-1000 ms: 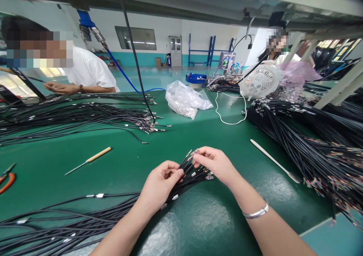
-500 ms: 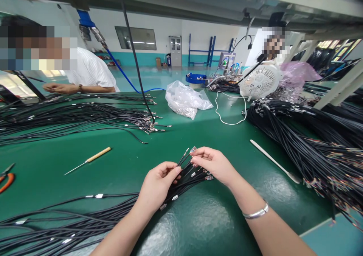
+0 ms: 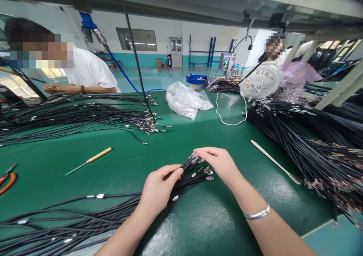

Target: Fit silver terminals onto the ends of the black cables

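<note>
A bundle of black cables (image 3: 113, 209) runs in from the lower left, and several of its ends carry small metal connectors (image 3: 210, 178). My left hand (image 3: 161, 184) is closed round a few of these cables just behind their ends. At the tip of one held cable, my right hand (image 3: 217, 161) pinches a small metal connector (image 3: 194, 154) between thumb and fingertips. The fingers partly hide that connector. Other cable ends lie just below the right hand, over the green table (image 3: 227, 135).
A wooden-handled awl (image 3: 99, 155) and orange-handled pliers (image 3: 10, 180) lie left. On the right are a white stick-like tool (image 3: 272, 160) and thick cable bundles (image 3: 283, 131). Behind are a plastic bag of metal parts (image 3: 185, 101), a fan (image 3: 261, 81) and a co-worker (image 3: 87, 70).
My right fingers have closed on a cable tip. The held cable ends have drawn together, and the left hand keeps its grip almost in place.
</note>
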Demonstrator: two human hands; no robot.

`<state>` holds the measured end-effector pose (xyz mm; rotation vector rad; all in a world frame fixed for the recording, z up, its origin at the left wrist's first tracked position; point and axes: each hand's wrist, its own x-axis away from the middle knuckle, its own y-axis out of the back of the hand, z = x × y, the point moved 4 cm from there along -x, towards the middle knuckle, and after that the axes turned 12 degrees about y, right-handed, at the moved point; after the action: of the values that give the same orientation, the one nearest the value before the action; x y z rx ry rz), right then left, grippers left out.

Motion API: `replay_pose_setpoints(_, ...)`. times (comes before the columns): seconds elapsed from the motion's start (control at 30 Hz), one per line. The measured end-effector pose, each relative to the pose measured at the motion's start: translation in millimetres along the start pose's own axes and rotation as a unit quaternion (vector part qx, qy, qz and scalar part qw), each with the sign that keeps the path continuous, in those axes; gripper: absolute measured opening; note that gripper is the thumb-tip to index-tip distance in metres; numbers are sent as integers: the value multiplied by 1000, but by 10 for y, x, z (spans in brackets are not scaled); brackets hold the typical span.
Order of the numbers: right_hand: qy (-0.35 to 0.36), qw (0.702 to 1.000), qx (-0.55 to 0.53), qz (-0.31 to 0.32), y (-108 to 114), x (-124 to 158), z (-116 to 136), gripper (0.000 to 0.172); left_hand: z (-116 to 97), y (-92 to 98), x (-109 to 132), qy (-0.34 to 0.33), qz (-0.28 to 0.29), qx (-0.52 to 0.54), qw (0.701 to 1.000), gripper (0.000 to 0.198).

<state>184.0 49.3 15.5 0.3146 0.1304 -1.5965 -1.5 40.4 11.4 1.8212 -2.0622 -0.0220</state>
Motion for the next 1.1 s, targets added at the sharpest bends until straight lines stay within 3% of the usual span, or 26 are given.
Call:
replay_pose_setpoints(0.27,-9,999,-8,32,-69,22,41,35,-53,-7,15,16,-6,13,1000,17)
replay_pose_setpoints(0.43,17,998,59,25,-9,-11,0,36,-46,-1,-10,-5,-10,-16,1000,20)
replay_pose_setpoints(0.57,53,989,117,-68,213,-76,-51,31,-3,49,-25,-52,-20,-134,989,39)
replay_pose_setpoints(0.7,46,987,117,-102,370,-111,-149,24,28,64,10,-121,-9,-289,950,67)
replay_pose_setpoints(0.8,47,988,121,-85,361,-124,-206,22,47,42,17,-124,7,-325,938,51)
replay_pose_setpoints(0.93,38,990,116,-64,303,-131,-251,22,32,1,-9,-83,51,-285,954,17)
replay_pose_setpoints(1.1,20,994,88,-69,335,-130,-265,25,-65,58,-41,-6,84,-174,981,22)
